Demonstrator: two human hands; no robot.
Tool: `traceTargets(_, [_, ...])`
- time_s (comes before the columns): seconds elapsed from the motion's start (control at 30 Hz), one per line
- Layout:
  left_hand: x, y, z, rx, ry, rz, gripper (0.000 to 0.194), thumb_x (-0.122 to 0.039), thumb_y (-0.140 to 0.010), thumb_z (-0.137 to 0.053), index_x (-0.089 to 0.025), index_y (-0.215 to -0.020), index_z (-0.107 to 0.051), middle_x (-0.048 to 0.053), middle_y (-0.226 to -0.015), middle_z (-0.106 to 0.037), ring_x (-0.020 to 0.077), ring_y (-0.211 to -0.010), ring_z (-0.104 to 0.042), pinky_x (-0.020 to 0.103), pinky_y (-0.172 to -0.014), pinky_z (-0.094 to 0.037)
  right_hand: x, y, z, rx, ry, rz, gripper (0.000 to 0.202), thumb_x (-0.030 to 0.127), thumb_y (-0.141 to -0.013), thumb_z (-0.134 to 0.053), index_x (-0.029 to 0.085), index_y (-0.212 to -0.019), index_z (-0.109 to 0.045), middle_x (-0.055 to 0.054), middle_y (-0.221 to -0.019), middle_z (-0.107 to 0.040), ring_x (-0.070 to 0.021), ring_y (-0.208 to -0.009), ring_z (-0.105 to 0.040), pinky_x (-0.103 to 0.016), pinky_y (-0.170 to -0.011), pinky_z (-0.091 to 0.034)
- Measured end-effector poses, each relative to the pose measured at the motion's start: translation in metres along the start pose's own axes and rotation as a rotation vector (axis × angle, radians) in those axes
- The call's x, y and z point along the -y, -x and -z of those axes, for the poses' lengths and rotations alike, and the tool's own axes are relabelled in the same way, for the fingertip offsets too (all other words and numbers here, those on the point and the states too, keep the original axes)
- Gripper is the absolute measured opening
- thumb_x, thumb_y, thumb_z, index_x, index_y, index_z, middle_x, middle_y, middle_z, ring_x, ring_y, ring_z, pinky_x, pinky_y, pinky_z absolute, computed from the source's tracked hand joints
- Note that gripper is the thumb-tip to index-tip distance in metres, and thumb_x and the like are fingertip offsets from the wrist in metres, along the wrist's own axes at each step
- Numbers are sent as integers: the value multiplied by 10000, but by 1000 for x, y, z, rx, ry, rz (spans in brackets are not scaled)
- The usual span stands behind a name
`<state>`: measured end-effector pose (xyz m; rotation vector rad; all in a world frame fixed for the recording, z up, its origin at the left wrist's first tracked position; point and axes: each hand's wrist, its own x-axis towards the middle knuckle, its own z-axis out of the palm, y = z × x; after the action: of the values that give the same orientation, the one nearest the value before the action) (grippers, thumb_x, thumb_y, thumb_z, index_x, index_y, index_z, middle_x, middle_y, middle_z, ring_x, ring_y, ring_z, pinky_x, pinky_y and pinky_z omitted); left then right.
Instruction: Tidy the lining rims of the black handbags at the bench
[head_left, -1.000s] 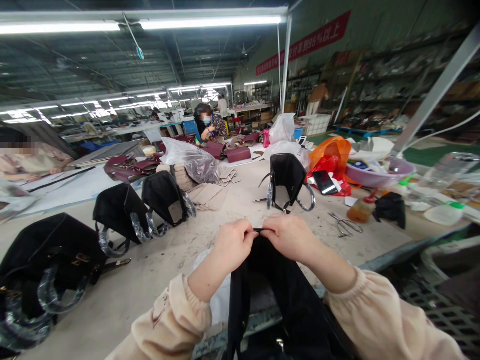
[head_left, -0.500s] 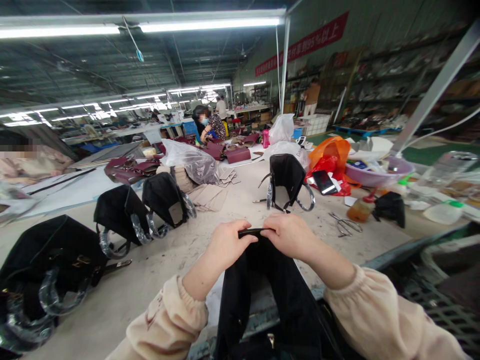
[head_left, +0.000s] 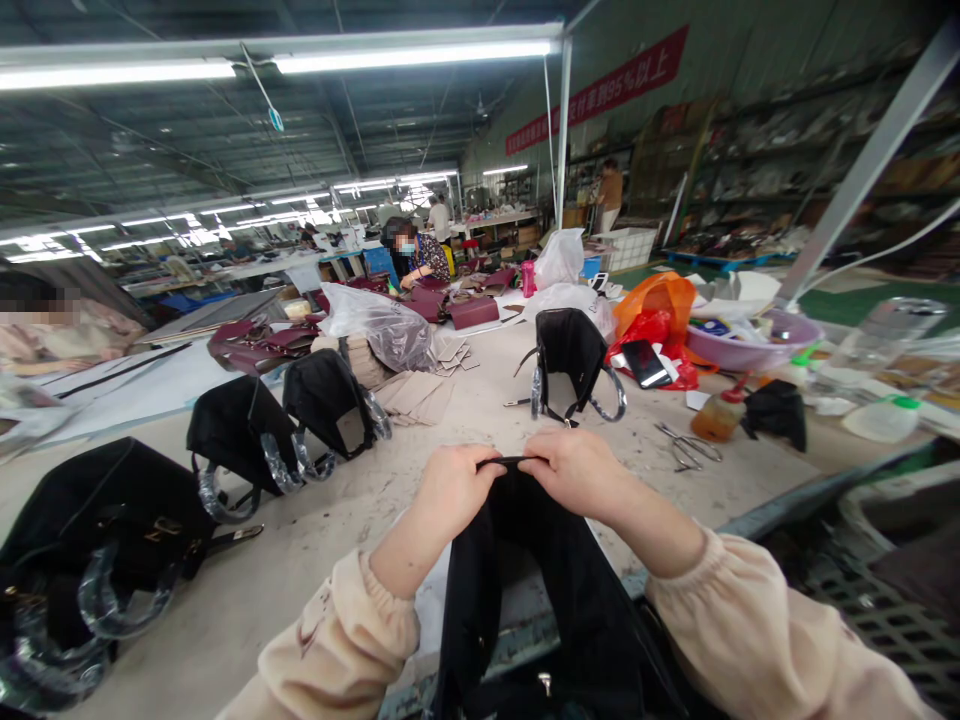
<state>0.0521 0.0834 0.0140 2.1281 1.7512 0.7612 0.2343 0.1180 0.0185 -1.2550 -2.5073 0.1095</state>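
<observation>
A black handbag [head_left: 577, 600] hangs open toward me at the table's near edge, its inside dark and a small metal fitting showing low down. My left hand [head_left: 456, 490] pinches the bag's far rim between thumb and fingers. Close beside it, my right hand [head_left: 574, 475] grips the same rim, leaving a short stretch of black edge between the two. Just beyond my hands stands another black handbag [head_left: 570, 350], its handles wrapped in clear plastic. More black handbags, among them a large one [head_left: 105, 510] and a smaller one [head_left: 326, 400], stand to my left.
Scissors [head_left: 686, 447] and a bottle of amber liquid [head_left: 718, 415] lie to the right, near a phone [head_left: 645, 364] and a purple basin [head_left: 757, 345]. Beige card pieces [head_left: 420, 397] and maroon leather parts [head_left: 474, 312] are farther back. A co-worker [head_left: 416, 250] sits across the table.
Both hands keep hold of the rim, which has flattened into a thinner edge between them. The view has shifted slightly.
</observation>
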Motion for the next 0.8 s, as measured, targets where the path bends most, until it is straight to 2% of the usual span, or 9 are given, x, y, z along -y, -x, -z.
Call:
traceTargets(0.1, [1, 3, -1, -90, 8, -76, 204, -177, -783, -618, -249, -964, -680, -10, -953, -713, 158, -869, -648, 275, -826, -466, -1, -1, 0, 4, -4, -17, 231, 332, -865, -535, 208, -679, -595, 18, -735, -613, -122, -700, -537, -251, -583, -273])
traceTargets(0.2, [1, 5, -1, -130, -61, -194, 125, -178, -779, -630, -239, -878, -676, 4, -993, -649, 145, -852, -620, 267, -797, -468, -1, -2, -2, 3, 10, -15, 213, 318, -862, -528, 212, -691, -597, 17, -746, -615, -125, -713, -541, -255, -595, -278])
traceTargets(0.4, [-5, 0, 0, -115, -230, -260, 24, -207, -781, -636, -203, -797, -653, 21, -930, -579, 149, -806, -571, 277, -729, -465, 2, -2, -3, -1, 33, -48, 207, 321, -862, -510, 219, -707, -601, 9, -766, -617, -133, -719, -549, -261, -599, -285])
traceTargets(0.57, [-7, -4, -2, -122, -356, -290, 62, -203, -789, -618, -183, -732, -632, 34, -899, -574, 171, -817, -556, 319, -759, -456, 5, -1, -1, -12, 30, -69, 203, 323, -856, -514, 220, -707, -606, 6, -773, -622, -139, -718, -558, -263, -595, -292])
traceTargets(0.7, [-8, -3, -3, -98, -251, -277, 76, -162, -782, -600, -183, -712, -622, 35, -910, -595, 167, -845, -576, 304, -784, -464, 5, 0, 0, -14, 20, -67, 202, 302, -853, -503, 219, -700, -606, 7, -771, -622, -136, -712, -561, -265, -590, -293])
traceTargets(0.8, [-11, -2, -5, -57, -75, -187, 86, -150, -764, -606, -191, -689, -617, 17, -908, -644, 149, -840, -604, 277, -795, -470, 2, 1, 0, -9, 9, -60, 206, 287, -855, -489, 219, -697, -601, 9, -768, -621, -133, -720, -562, -261, -598, -300])
